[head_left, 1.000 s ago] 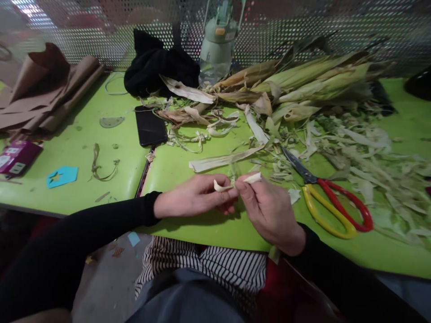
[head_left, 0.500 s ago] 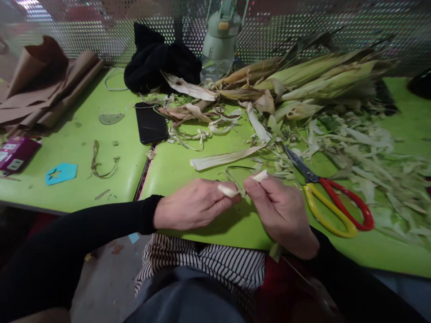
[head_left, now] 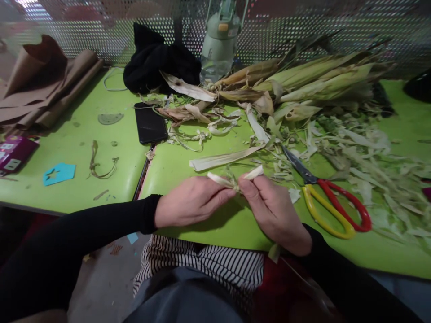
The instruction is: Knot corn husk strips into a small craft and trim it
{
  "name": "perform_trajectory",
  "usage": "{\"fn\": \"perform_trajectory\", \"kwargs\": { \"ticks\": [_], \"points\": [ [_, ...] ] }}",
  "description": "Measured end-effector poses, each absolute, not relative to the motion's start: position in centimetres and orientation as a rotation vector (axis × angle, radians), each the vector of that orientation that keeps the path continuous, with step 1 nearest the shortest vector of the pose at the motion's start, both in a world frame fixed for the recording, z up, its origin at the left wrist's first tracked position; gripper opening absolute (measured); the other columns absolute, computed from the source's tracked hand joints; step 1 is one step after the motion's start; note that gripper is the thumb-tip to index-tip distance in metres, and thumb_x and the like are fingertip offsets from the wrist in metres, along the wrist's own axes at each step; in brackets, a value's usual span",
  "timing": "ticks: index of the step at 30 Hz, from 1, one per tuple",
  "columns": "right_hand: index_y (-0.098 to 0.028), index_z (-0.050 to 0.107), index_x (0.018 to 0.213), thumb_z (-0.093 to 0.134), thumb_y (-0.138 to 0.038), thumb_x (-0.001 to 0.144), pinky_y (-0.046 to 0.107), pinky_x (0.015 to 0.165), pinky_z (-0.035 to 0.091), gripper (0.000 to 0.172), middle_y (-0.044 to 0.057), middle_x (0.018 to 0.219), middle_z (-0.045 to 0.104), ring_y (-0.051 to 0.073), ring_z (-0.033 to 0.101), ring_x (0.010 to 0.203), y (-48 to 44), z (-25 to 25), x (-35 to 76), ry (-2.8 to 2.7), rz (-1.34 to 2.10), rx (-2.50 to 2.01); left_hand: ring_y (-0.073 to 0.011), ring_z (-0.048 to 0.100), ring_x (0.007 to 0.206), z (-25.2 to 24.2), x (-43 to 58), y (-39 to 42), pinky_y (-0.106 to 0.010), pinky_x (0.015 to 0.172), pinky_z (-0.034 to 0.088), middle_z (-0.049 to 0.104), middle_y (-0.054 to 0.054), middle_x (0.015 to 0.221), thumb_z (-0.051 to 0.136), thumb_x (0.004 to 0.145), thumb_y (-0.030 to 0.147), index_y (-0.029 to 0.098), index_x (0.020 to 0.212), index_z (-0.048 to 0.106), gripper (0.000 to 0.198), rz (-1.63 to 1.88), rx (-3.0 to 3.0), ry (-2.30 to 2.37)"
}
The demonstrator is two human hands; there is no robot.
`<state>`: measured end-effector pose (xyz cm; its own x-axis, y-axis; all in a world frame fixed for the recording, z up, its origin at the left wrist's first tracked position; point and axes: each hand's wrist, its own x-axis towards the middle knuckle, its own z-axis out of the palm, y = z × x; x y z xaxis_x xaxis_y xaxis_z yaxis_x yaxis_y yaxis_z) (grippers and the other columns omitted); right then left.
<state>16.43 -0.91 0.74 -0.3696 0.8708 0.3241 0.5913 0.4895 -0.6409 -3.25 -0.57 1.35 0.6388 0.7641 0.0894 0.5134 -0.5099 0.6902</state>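
Note:
My left hand (head_left: 193, 204) and my right hand (head_left: 271, 208) meet over the near edge of the green table (head_left: 175, 166). Both pinch a small pale strip of corn husk (head_left: 234, 178), whose two ends stick out above my fingertips with a thin knotted middle between them. A longer flat husk strip (head_left: 224, 158) lies just beyond my hands. Scissors with one red and one yellow handle (head_left: 328, 202) rest on the table to the right of my right hand.
A pile of corn husks (head_left: 313, 78) and loose trimmings (head_left: 367, 157) covers the right half. A black phone (head_left: 150, 123), a black cloth (head_left: 158, 60) and a pale green bottle (head_left: 218, 42) sit further back. Brown paper (head_left: 43, 85), a blue star cutout (head_left: 59, 173) and a purple box (head_left: 13, 153) lie at left.
My hands have stayed at the table's near edge, still pinching the husk piece. The strip's ends have shifted and now point upward and outward from a tighter middle.

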Motion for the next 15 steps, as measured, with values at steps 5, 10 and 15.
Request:
{"fn": "perform_trajectory", "kwargs": {
  "ticks": [5, 10, 15],
  "points": [
    [-0.022, 0.059, 0.092, 0.056, -0.045, 0.096, 0.029, 0.06, 0.047, 0.024, 0.003, 0.077, 0.066, 0.017, 0.062, 0.067, -0.31, 0.58, 16.54, -2.156, 0.456, -1.095, -0.0142, 0.055, 0.068, 1.17, -3.46, -0.37, -0.027, 0.066, 0.043, 0.065, -0.005, 0.081, 0.031, 0.104, 0.033, 0.015, 0.095, 0.059, 0.035, 0.467, 2.289, 1.015],
    [-0.024, 0.062, 0.089, 0.064, -0.032, 0.092, 0.028, 0.063, 0.05, 0.008, 0.0, 0.077, 0.067, 0.015, 0.063, 0.068, -0.31, 0.86, 16.34, -2.141, 0.541, -0.97, -0.0124, 0.051, 0.063, 1.41, -3.16, -0.63, -0.026, 0.063, 0.04, 0.064, -0.004, 0.075, 0.035, 0.102, 0.031, 0.013, 0.084, 0.06, 0.036, 0.377, 2.283, 0.949],
    [-0.025, 0.06, 0.087, 0.063, -0.033, 0.093, 0.027, 0.051, 0.047, 0.01, 0.0, 0.076, 0.068, 0.015, 0.063, 0.064, -0.89, 1.07, 16.13, -1.886, 0.706, -1.174, -0.0105, 0.052, 0.065, 1.8, -3.01, -0.44, -0.024, 0.063, 0.039, 0.063, -0.002, 0.076, 0.042, 0.102, 0.039, 0.013, 0.09, 0.063, 0.036, 0.489, 2.051, 0.94]
  ]
}}
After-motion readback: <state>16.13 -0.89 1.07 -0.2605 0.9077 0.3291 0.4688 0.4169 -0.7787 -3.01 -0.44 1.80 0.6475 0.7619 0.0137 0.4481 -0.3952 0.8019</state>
